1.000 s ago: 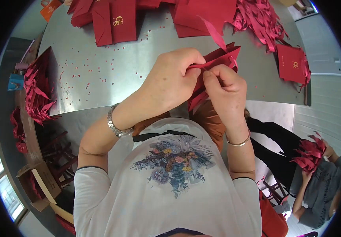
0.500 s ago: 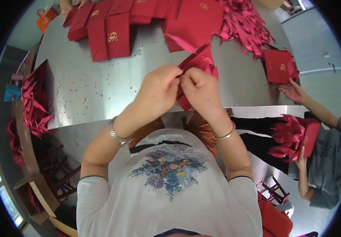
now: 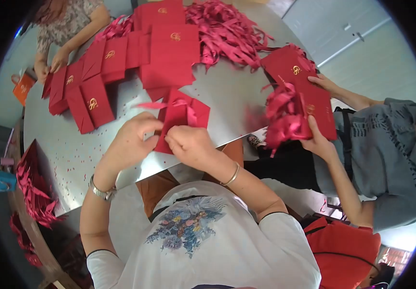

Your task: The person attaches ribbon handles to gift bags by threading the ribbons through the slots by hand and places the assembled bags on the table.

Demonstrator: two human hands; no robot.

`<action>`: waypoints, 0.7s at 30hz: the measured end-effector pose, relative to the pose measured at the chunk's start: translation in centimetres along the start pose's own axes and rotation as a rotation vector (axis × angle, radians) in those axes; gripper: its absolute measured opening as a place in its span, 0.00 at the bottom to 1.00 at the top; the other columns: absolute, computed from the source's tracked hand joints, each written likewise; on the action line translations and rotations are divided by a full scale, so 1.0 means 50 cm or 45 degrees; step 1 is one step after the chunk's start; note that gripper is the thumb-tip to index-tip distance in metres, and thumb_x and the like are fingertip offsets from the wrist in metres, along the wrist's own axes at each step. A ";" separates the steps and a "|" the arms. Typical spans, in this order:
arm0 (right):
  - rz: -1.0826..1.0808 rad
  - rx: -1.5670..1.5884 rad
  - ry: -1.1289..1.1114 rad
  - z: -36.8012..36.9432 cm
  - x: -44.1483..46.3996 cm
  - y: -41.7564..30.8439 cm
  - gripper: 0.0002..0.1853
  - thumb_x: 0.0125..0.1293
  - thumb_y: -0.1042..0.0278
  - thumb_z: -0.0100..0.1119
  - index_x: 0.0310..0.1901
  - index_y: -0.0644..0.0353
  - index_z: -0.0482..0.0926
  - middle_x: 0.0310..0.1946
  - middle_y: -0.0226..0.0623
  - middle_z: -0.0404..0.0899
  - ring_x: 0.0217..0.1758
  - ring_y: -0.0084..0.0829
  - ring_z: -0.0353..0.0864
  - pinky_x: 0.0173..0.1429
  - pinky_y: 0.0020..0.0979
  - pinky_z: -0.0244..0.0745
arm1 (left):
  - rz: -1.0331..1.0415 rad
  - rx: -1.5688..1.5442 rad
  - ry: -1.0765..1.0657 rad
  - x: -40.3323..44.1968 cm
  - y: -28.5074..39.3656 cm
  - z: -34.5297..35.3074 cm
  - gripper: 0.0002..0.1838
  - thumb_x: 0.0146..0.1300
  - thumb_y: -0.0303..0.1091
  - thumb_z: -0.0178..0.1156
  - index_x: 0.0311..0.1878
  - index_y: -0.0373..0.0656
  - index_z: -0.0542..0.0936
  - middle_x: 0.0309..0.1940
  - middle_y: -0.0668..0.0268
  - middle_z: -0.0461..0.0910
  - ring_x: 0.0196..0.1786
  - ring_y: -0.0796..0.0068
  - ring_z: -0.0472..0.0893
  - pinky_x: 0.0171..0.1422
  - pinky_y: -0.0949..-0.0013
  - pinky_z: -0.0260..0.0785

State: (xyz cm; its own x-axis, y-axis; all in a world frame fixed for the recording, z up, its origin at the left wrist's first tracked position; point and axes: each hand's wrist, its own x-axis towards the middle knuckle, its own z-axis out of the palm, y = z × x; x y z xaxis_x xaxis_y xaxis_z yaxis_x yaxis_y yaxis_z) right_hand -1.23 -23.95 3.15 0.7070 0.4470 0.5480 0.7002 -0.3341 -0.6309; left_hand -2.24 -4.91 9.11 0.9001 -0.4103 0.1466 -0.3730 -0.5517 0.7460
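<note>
Pinching the red bag (image 3: 200,110) with the curled fingers of your right hand (image 3: 189,146), you have it over the near edge of the metal table (image 3: 237,106). Your left hand (image 3: 132,139) curves at the bag's left side; whether it grasps anything there, I cannot tell. A pink ribbon (image 3: 191,114) shows on the bag. Stacked bags (image 3: 174,58) lie on the far side, left of a ribbon heap (image 3: 229,36), and a co-worker (image 3: 386,159) on the right holds another bag (image 3: 321,106).

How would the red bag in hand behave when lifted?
The red bag is probably fairly stiff, with flat panels and straight edges. It looks light, given thin walls. Its pink ribbon is likely floppy, since it bends.
</note>
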 end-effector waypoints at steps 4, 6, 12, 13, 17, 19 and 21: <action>0.048 -0.177 -0.059 -0.004 -0.007 -0.002 0.08 0.61 0.67 0.62 0.29 0.58 0.73 0.24 0.40 0.77 0.28 0.43 0.80 0.29 0.42 0.74 | 0.023 0.312 0.100 0.001 -0.001 0.031 0.06 0.51 0.20 0.59 0.33 0.38 0.79 0.38 0.58 0.78 0.44 0.54 0.79 0.48 0.59 0.72; 0.033 -0.217 -0.120 -0.021 0.000 0.005 0.09 0.61 0.66 0.61 0.29 0.58 0.73 0.24 0.40 0.77 0.28 0.43 0.80 0.29 0.42 0.74 | 0.025 0.246 0.102 0.008 0.000 0.037 0.05 0.52 0.20 0.58 0.33 0.38 0.79 0.38 0.58 0.78 0.45 0.54 0.79 0.48 0.59 0.72; 0.144 -0.369 -0.388 -0.071 0.030 -0.012 0.10 0.59 0.60 0.66 0.35 0.56 0.77 0.28 0.38 0.81 0.31 0.42 0.83 0.32 0.41 0.76 | 0.125 0.306 0.264 0.010 -0.002 0.034 0.04 0.51 0.22 0.59 0.31 0.41 0.78 0.36 0.59 0.77 0.44 0.55 0.78 0.45 0.58 0.73; 0.097 -0.346 -0.349 -0.080 0.036 -0.014 0.11 0.57 0.61 0.67 0.36 0.56 0.78 0.29 0.38 0.81 0.32 0.42 0.83 0.33 0.40 0.76 | 0.138 0.341 0.297 0.009 -0.005 0.028 0.04 0.51 0.22 0.60 0.31 0.41 0.78 0.36 0.60 0.77 0.44 0.55 0.78 0.45 0.59 0.73; -0.093 -0.290 -0.257 -0.108 0.051 -0.014 0.13 0.51 0.66 0.71 0.39 0.56 0.81 0.31 0.36 0.82 0.31 0.39 0.82 0.33 0.36 0.75 | 0.140 0.537 0.344 0.003 0.001 0.011 0.03 0.50 0.22 0.60 0.27 0.41 0.79 0.33 0.63 0.76 0.42 0.59 0.78 0.43 0.57 0.70; -0.155 -0.415 -0.335 -0.120 0.048 -0.045 0.11 0.51 0.68 0.70 0.37 0.56 0.82 0.29 0.33 0.82 0.32 0.36 0.82 0.46 0.37 0.73 | 0.161 0.603 0.401 0.000 -0.018 0.010 0.03 0.49 0.21 0.60 0.26 0.42 0.79 0.33 0.65 0.75 0.40 0.60 0.77 0.43 0.57 0.68; -0.211 -0.488 -0.373 -0.122 0.034 -0.059 0.11 0.51 0.71 0.69 0.38 0.57 0.82 0.34 0.33 0.83 0.40 0.34 0.82 0.58 0.42 0.65 | 0.122 0.693 0.408 -0.004 -0.031 0.004 0.04 0.49 0.22 0.60 0.26 0.43 0.79 0.33 0.66 0.76 0.42 0.61 0.78 0.44 0.57 0.67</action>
State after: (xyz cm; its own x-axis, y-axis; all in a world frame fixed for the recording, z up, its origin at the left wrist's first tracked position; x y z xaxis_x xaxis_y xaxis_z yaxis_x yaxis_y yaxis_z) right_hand -1.50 -27.27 9.29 0.5647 0.7152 0.4118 0.8252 -0.4952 -0.2716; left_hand -1.89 -4.12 7.81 0.8482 -0.2853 0.4463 -0.4406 -0.8477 0.2954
